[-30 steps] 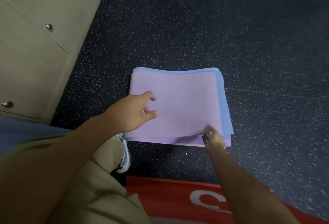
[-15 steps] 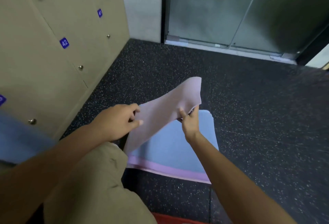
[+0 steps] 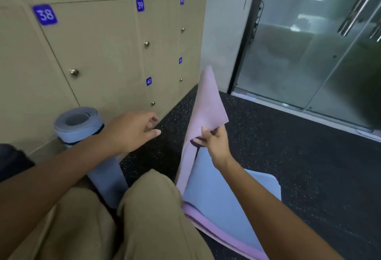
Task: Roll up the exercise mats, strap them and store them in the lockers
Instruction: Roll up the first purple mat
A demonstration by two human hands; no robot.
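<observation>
Open speckled floor point(image 3: 288, 146) ahead and right, closed lockers point(image 3: 99, 49) walling the left, rolled blue mat point(image 3: 82, 127) near them, raised pink mat flap point(image 3: 208, 105) centre, seemingly shut glass door point(image 3: 309, 53) far right

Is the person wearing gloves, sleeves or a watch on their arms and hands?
No. Both arms are bare as far up as the picture shows, with no sleeves. The left hand and right hand have no gloves, rings or watch showing. The only clothing in view is khaki trousers.
</observation>
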